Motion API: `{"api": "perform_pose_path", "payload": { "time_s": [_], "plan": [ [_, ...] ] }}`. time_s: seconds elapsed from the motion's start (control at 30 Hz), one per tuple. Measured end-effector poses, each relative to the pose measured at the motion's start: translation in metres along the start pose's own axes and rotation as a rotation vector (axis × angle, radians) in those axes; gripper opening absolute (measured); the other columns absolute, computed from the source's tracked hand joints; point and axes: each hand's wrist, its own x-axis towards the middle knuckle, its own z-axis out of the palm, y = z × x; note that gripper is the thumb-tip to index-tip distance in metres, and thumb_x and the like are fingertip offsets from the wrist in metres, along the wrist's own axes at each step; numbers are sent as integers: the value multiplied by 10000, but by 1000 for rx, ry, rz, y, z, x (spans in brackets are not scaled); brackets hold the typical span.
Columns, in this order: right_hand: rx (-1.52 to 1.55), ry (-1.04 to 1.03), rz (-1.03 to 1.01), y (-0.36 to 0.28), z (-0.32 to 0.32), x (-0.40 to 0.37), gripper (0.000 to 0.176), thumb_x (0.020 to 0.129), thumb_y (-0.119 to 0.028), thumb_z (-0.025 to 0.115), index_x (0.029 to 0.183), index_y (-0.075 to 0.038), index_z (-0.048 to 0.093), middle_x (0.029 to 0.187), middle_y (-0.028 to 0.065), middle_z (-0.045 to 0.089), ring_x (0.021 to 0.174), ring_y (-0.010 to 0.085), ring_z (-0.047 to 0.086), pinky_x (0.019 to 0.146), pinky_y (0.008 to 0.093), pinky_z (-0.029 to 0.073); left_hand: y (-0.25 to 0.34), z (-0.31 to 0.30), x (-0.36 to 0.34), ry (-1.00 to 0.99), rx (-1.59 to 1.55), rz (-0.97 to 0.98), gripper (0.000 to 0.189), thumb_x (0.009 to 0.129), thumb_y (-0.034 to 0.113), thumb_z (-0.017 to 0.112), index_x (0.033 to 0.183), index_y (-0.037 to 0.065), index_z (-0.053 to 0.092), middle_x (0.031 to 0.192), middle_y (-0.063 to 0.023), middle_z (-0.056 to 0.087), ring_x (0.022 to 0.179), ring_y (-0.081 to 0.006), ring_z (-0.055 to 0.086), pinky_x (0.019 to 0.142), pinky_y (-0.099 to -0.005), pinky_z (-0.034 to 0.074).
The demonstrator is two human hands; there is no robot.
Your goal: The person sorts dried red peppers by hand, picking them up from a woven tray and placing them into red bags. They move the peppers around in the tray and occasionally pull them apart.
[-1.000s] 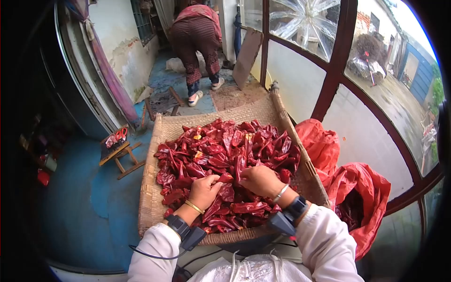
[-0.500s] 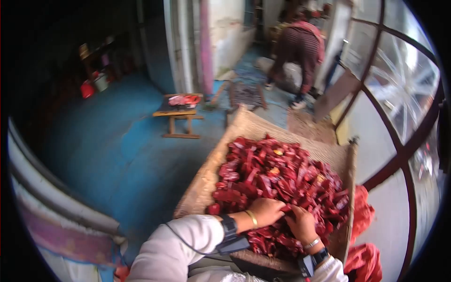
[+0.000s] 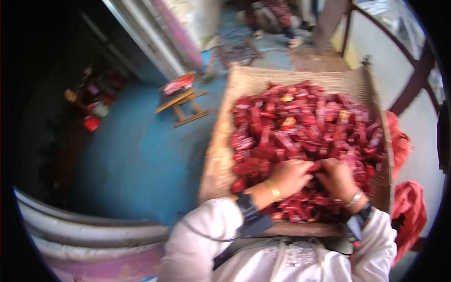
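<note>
Dried red peppers (image 3: 300,127) are heaped in a large woven tray (image 3: 216,155) in front of me. My left hand (image 3: 292,177), with a gold bracelet at its wrist, reaches over the near part of the heap, its fingers closed on a red pepper (image 3: 315,167). Close to its right, my right hand (image 3: 337,178), with a silver bracelet, pinches the same pepper from the other side. The fingertips of both hands nearly meet, and motion blurs them somewhat.
A small wooden stool (image 3: 181,99) with a red and white item stands on the blue floor at the left. A co-worker's legs (image 3: 282,19) show at the top. Red cloth (image 3: 408,211) hangs right of the tray, beside a metal-framed window.
The view has tilted down and turned, so the tray appears higher and squarer and the co-worker's upper body has left the frame. Both hands remain together over the peppers.
</note>
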Motion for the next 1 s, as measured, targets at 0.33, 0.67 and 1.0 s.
{"api": "perform_pose_path", "payload": {
  "time_s": [0.33, 0.67, 1.0],
  "plan": [
    [-13, 93, -66, -3, 1, -2, 300, 703, -237, 707, 917, -65, 588, 816, 141, 592, 759, 331, 604, 643, 419, 491, 20, -21, 4, -116, 96, -1, 401, 775, 199, 673, 1106, -9, 584, 1021, -188, 620, 929, -329, 602, 837, -380, 485],
    [-84, 45, -27, -5, 7, 4, 261, 687, -206, 716, 862, -52, 599, 798, 129, 609, 727, 323, 608, 634, 408, 485, 44, -131, -29, -171, 94, -43, 114, 783, 130, 635, 853, 40, 637, 730, -109, 633, 651, -236, 634, 614, -322, 499],
    [674, 300, 157, -8, -25, 9, 168, 776, -76, 685, 894, -18, 580, 771, 41, 592, 674, 88, 562, 585, 236, 445, 40, -133, -67, -165, 51, -66, 74, 827, 120, 572, 835, 59, 613, 699, -105, 627, 655, -261, 627, 594, -347, 490]
  ]
}}
